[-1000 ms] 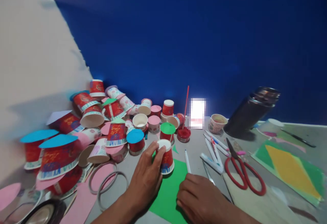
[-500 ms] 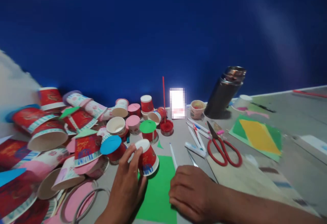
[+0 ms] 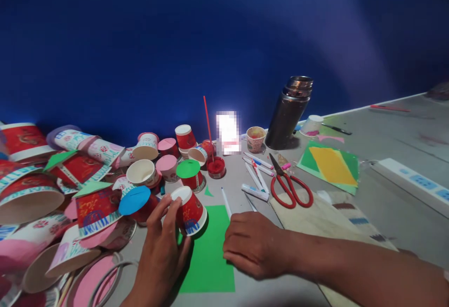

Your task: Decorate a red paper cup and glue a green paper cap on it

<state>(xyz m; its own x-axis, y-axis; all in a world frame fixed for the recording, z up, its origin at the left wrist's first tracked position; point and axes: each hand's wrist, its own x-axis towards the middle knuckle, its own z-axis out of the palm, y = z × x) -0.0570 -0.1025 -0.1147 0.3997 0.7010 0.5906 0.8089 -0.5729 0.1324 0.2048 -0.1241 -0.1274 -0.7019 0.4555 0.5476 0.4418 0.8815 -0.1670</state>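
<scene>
A red paper cup (image 3: pixel 190 211) stands upside down on a green sheet of paper (image 3: pixel 208 260), its white base up and blue marks near its rim. My left hand (image 3: pixel 167 239) grips it from the left side, fingers against its base and wall. My right hand (image 3: pixel 254 244) lies curled over the right edge of the sheet. Its fingers are closed, and whatever is inside them is hidden. A pen (image 3: pixel 226 203) lies just beyond my right knuckles. Behind the held cup is another red cup (image 3: pixel 189 176) topped with a green paper disc.
Many decorated paper cups (image 3: pixel 94 209) are heaped on the left. Red-handled scissors (image 3: pixel 293 188), several markers (image 3: pixel 257 176) and a dark flask (image 3: pixel 289 113) are to the right. A red paint pot (image 3: pixel 215 167) holds a brush. A white power strip (image 3: pixel 414 183) lies far right.
The camera view has shifted to the right, so everything sits further left in it. My left hand stays on the cup, and my right hand stays curled on the sheet's edge.
</scene>
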